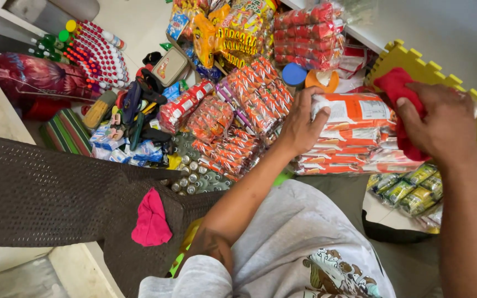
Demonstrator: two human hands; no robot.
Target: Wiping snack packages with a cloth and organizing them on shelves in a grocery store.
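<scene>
My left hand [300,124] grips the left end of a large clear bundle of orange-and-white snack packets [354,138], which lies across my lap. Pressed onto the bundle's right end is a red cloth [396,88], held in my right hand [443,124]. Both hands touch the bundle from opposite sides. My grey printed shirt fills the bottom of the head view.
More bundled snack packs [258,91] pile up ahead on the floor, with bottle caps [191,176] below them. A brown mat [40,193] carries a pink cloth [151,219]. Yellow foam tile [470,94] lies right. Green packets [409,190] sit under my right forearm. Capped bottles [97,52] stand far left.
</scene>
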